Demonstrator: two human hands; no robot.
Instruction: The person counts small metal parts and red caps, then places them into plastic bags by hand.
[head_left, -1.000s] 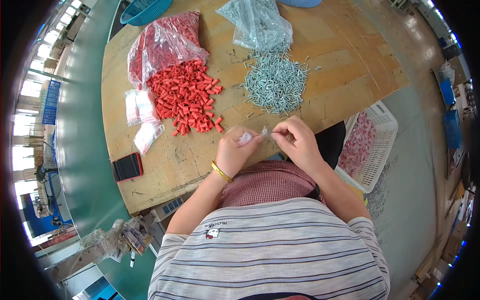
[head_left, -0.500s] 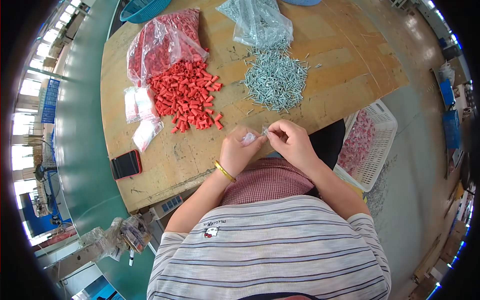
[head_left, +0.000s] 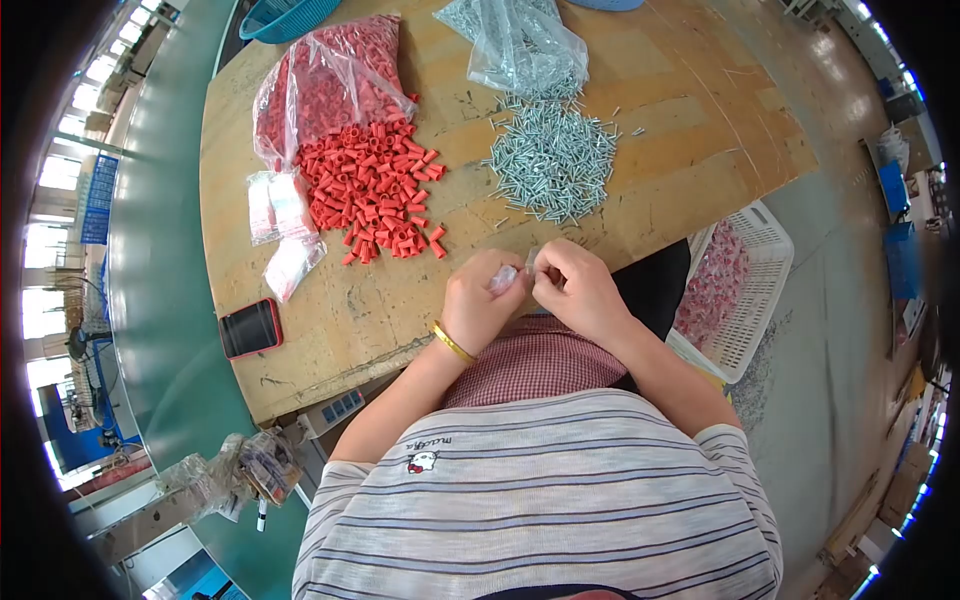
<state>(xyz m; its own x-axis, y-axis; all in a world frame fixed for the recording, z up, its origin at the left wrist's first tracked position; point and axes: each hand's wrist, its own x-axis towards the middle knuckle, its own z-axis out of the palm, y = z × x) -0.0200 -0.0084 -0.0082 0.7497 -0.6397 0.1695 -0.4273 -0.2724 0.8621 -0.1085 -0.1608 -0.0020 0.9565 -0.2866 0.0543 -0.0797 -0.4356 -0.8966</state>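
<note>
My left hand (head_left: 484, 296), with a gold bracelet at its wrist, is closed around a small clear plastic bag (head_left: 503, 279) that looks crumpled. Beside it, my right hand (head_left: 579, 291) pinches a thin clear edge of plastic between thumb and forefinger. Both hands are close together at the table's near edge, their fingertips almost touching. Whether anything is inside the bag I cannot make out. Ahead on the left lies a heap of red plastic sleeves (head_left: 372, 195). To its right is a pile of silver screws (head_left: 553, 160).
Behind the heaps lie a large bag of red sleeves (head_left: 330, 90) and a bag of screws (head_left: 525, 50). Small plastic bags (head_left: 293, 262) and a phone (head_left: 251, 329) lie left on the wooden table (head_left: 690, 150). A white basket (head_left: 768, 285) with pink-red packets stands at right.
My fingers have shifted slightly on the plastic, and my right fingers have curled in more. The bag shows a little more in my left hand. The heaps have not changed.
</note>
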